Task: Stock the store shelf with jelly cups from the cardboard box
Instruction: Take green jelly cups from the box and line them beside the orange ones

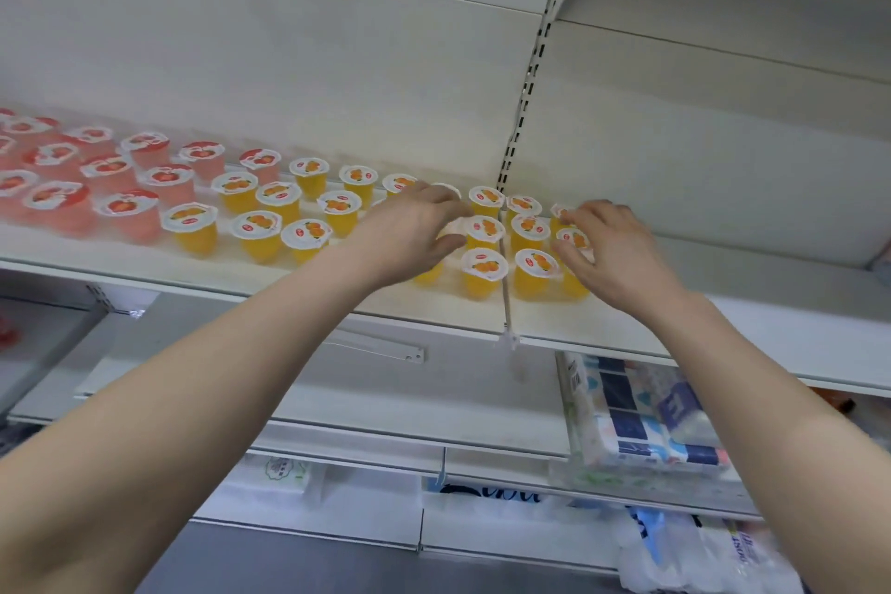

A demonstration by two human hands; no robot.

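White back panels (289, 39) meet a slotted upright (535, 63); tissue packs (641, 415) sit on a lower shelf (385, 400).

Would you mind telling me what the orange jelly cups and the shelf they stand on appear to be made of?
Orange jelly cups: likely clear plastic, since the yellow jelly shows through, with a printed film lid. Shelf: probably painted metal, smooth matt off-white.
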